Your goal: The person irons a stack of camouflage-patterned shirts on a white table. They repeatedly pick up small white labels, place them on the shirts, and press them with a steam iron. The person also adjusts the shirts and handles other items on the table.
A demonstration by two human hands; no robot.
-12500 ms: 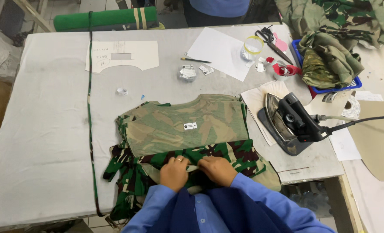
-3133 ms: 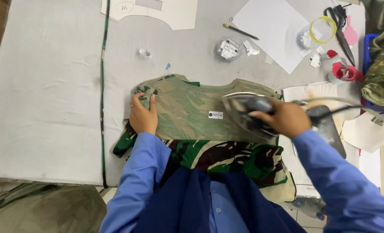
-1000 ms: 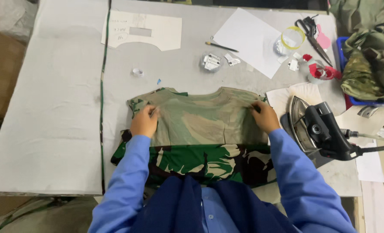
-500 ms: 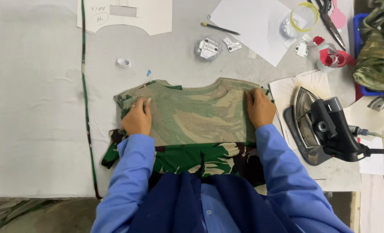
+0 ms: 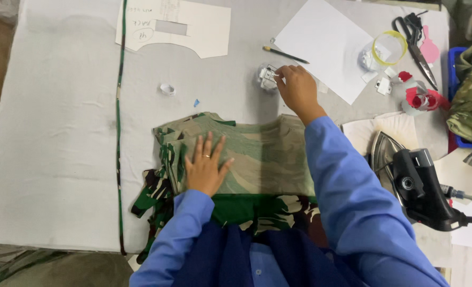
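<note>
Meanwhile, from my remote seat, I see the left hand (image 5: 206, 169) lying flat, fingers spread and gripping nothing, on the camouflage cloth (image 5: 257, 154) at the table's (image 5: 61, 159) near edge. At one o'clock from it, the right hand (image 5: 298, 89) reaches out, fingertips pinched on a small white tag (image 5: 268, 76) atop a little pile. A pencil (image 5: 285, 54) and white sheet (image 5: 326, 45) lie just beyond at twelve o'clock. At three o'clock from the cloth, an iron (image 5: 414, 180) rests on its side.
</note>
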